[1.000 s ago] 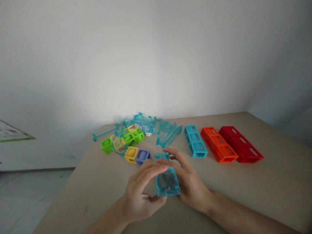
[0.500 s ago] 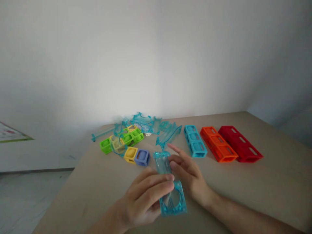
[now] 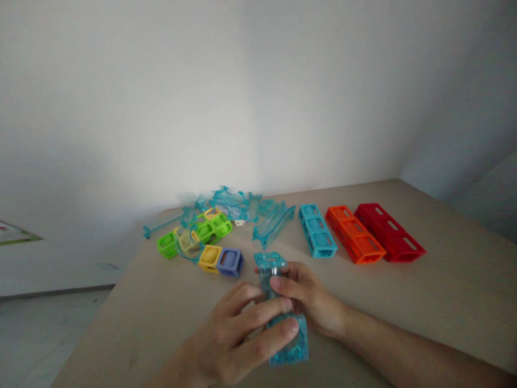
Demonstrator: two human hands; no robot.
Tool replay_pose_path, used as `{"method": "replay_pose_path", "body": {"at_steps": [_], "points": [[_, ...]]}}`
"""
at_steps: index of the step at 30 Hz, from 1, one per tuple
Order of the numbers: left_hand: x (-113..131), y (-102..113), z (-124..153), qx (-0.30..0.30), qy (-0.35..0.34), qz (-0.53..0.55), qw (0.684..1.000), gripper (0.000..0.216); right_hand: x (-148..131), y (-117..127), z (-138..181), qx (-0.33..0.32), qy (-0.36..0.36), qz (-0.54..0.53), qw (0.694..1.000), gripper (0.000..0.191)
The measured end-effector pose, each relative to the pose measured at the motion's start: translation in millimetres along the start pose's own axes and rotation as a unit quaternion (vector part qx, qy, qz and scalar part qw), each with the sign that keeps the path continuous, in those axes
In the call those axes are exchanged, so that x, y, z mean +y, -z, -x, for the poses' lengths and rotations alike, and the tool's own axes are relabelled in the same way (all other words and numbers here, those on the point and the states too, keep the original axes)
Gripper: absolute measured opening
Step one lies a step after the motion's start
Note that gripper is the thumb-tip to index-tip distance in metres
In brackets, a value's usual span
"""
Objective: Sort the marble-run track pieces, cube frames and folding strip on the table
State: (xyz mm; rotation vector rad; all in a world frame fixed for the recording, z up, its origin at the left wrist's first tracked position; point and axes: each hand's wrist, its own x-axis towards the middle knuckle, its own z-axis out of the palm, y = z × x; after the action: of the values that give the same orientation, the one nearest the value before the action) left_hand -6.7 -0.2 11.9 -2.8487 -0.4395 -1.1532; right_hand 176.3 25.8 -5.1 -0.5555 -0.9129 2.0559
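Note:
Both my hands hold a clear turquoise plastic tube piece (image 3: 283, 307) just above the beige table (image 3: 424, 291), near its front. My left hand (image 3: 238, 339) wraps its fingers over the near end of the piece. My right hand (image 3: 302, 293) grips the middle of it from the right, thumb on top. The far end of the piece points away from me toward a pile of small blocks.
Behind the hands lie green, yellow and purple cube blocks (image 3: 210, 242) mixed with clear turquoise track parts (image 3: 274, 223). To the right lie three long blocks side by side: turquoise (image 3: 318, 230), orange (image 3: 349, 234), red (image 3: 388, 231). A white wall stands behind the table.
The tube piece went from showing its round end toward me to lying lengthwise, pointing away. My right hand, open half a second ago, has closed on it. The view shifted slightly right.

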Motion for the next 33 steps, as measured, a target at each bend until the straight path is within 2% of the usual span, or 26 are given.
{"method": "replay_pose_path", "body": {"at_steps": [3, 6, 10, 15, 20, 27, 33], "points": [[-2, 1, 0, 0.000, 0.002, -0.021, 1.000, 0.034, -1, 2, -1, -0.003, 0.010, 0.012, 1.000, 0.026], [-2, 1, 4, -0.003, 0.008, -0.021, 1.000, 0.045, -1, 4, -2, -0.020, 0.027, 0.022, 0.999, 0.022], [2, 2, 12, -0.016, 0.030, 0.034, 0.999, 0.050, 1, 7, -2, -0.036, 0.040, 0.038, 0.998, 0.022], [5, 6, 13, 0.080, 0.132, 0.101, 0.983, 0.047, 2, 9, -1, -0.028, 0.022, 0.061, 0.998, 0.033], [0, 6, 10, 0.109, 0.209, 0.086, 0.968, 0.049, 3, 9, 0, -0.032, -0.016, 0.049, 0.998, 0.043], [-3, 1, 7, 0.095, 0.228, 0.061, 0.967, 0.053, 1, 4, 2, -0.046, -0.041, -0.007, 0.998, 0.050], [-5, 2, 9, 0.095, 0.227, 0.063, 0.967, 0.052, 2, 2, 4, -0.068, -0.056, -0.038, 0.995, 0.047]]}}
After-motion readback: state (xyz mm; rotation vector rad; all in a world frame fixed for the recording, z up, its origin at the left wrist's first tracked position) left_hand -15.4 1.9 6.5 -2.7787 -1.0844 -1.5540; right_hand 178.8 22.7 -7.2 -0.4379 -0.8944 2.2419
